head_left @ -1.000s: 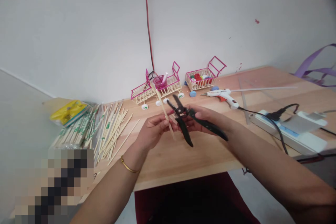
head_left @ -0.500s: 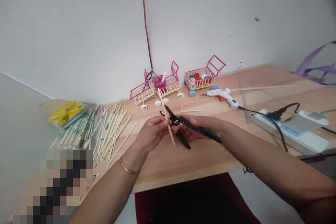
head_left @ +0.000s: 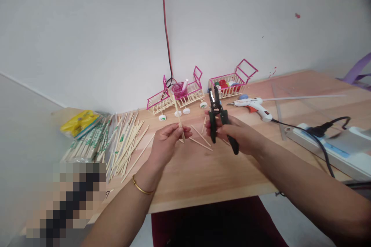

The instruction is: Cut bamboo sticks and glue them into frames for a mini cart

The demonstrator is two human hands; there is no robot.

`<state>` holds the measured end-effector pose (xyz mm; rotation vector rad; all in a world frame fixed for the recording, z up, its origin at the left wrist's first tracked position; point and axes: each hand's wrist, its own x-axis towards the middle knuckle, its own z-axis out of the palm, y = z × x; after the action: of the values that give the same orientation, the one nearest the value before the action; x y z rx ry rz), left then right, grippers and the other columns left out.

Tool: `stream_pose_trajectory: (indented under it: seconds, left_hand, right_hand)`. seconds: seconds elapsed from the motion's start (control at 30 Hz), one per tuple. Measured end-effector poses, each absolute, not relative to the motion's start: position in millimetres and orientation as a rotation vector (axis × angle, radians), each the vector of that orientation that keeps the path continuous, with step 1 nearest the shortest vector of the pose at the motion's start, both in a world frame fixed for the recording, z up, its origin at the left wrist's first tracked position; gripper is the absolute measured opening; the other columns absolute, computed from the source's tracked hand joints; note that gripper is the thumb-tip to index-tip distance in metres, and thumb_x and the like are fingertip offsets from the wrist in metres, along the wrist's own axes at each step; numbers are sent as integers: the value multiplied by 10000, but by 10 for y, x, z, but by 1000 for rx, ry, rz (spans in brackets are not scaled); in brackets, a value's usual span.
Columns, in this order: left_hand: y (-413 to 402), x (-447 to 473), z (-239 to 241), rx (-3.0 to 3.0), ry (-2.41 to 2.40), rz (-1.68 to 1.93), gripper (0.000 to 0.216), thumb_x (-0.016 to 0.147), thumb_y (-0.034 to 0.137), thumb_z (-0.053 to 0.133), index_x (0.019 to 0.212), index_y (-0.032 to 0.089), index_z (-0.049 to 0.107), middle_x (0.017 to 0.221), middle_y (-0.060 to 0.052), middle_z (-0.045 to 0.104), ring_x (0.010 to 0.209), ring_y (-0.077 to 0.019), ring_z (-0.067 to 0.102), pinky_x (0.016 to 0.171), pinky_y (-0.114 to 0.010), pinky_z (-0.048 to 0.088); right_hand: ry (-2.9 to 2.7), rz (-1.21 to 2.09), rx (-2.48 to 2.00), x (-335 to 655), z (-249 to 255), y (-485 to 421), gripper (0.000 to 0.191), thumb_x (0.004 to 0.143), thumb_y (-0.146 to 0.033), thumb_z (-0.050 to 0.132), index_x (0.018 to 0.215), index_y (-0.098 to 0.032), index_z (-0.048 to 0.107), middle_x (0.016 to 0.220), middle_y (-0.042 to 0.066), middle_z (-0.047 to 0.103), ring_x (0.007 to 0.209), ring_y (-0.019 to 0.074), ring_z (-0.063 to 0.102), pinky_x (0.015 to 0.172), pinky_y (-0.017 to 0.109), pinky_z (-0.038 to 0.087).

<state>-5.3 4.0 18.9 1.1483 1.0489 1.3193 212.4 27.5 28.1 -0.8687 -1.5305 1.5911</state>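
Note:
My left hand point(head_left: 170, 137) pinches a pale wooden chopstick point(head_left: 176, 112) between thumb and fingers, its long end pointing up and away. To its right, my right hand point(head_left: 236, 133) is wrapped around the dark green handles of wire strippers point(head_left: 215, 104). The strippers point upward, apart from the chopstick, with the handles spread. Short cut pieces of chopstick point(head_left: 201, 136) lie on the table between and below my hands; some are partly hidden by the fingers.
Loose chopsticks point(head_left: 131, 142) and wrapped ones point(head_left: 89, 139) lie left beside a yellow packet point(head_left: 79, 123). Small stick-built carts point(head_left: 189, 94) with pink rims stand along the wall, one holding coloured caps. A glue gun point(head_left: 255, 106) and a power strip point(head_left: 324, 146) lie right.
The wire strippers have moved right, away from the chopstick, and turned upright. The chopstick extends less below my left fingers, and more short pieces show on the table.

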Motion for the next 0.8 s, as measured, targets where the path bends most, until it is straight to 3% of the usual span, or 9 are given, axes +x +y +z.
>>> stream_pose_trajectory:
  seconds: [0.1,0.27,0.8]
  left_hand:
    - [30,-38,154,1283,1163,1370,195,787,336,694,842,151,716,837,-68,742,755,-202,721,741,-336,576]
    - [25,-71,136,1493,1271,1403,207,832,350,638,901,172,718,820,-54,747,757,-197,721,726,-303,564]
    - [-51,-23,176,2037,1316,1247,164,896,225,535,845,207,690,817,-25,719,751,-153,662,711,-248,486]
  right_hand:
    - [-1965,1067,-911,2139,310,256,625,705,-202,569,1311,-213,418,1168,113,562,1068,269,548,940,461,434]
    - [-2321,646,-906,2124,257,228,762,684,-210,613,1396,-196,340,1294,161,493,1182,336,461,988,525,376]
    - [-2371,399,-926,2020,231,181,787,646,-222,618,1379,-167,339,1200,165,517,1115,347,462,984,532,348]
